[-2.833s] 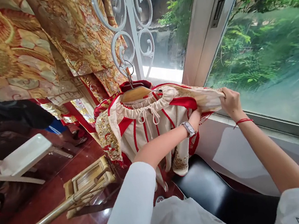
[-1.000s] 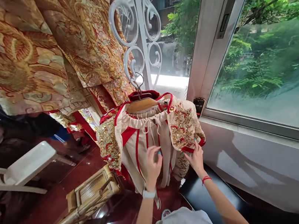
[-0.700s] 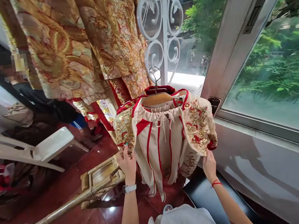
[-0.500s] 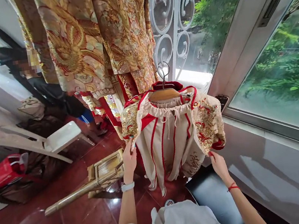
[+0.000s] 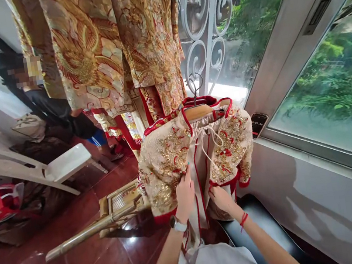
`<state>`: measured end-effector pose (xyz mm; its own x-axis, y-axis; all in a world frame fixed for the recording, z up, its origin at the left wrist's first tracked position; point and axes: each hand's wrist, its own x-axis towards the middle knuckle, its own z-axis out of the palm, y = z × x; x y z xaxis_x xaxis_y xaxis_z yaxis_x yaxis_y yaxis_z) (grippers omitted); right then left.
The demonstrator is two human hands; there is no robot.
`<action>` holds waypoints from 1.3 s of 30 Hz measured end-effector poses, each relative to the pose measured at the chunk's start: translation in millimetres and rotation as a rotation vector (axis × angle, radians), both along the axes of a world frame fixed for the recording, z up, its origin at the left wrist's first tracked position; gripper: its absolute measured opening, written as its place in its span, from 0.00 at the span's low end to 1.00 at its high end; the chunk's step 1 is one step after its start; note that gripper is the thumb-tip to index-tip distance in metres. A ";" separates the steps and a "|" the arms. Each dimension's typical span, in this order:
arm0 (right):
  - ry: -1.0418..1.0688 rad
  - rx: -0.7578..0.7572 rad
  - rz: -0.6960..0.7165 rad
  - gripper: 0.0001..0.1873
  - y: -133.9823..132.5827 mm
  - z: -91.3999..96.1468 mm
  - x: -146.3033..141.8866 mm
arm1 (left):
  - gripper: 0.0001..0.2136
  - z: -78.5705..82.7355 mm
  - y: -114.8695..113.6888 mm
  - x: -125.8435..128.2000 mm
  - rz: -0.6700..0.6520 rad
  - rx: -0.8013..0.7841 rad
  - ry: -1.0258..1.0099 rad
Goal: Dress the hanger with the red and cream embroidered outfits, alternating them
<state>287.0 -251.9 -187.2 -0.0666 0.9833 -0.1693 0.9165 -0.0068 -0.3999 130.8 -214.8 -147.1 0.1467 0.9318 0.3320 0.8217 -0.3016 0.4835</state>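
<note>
Red-tiled floor (image 5: pixel 95 254) underfoot, and here the red hem (image 5: pixel 230 182) of a sequined jacket (image 5: pixel 163 160) is pinched between the fingers of the right hand (image 5: pixel 220 198). The left hand (image 5: pixel 184 196) is laid at the opposite front edge; whether it grips cannot be told. On a wooden hanger (image 5: pixel 197 112) the jacket is hung, soft-looking, probably light, its beading easily snagged, best held by that trim. Behind, gold-embroidered robes (image 5: pixel 88 52) are seen beside white scrollwork (image 5: pixel 210 34).

Cream jacket (image 5: pixel 171 157) – gold-spangled, red-edged – hangs upright on a wooden hanger (image 5: pixel 197 112), its front parted
</note>
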 end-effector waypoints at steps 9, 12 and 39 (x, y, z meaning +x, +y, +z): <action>0.071 0.233 -0.159 0.12 6.4 65.1 101.0 | 0.12 72.4 13.2 -81.3 -0.050 0.413 -0.431; 0.169 0.840 -0.363 0.24 41.2 130.1 132.3 | 0.13 122.0 68.3 -117.3 0.122 0.530 -0.536; 0.257 1.056 -0.060 0.28 50.2 130.3 135.2 | 0.23 64.5 86.4 -119.1 0.250 0.458 -0.817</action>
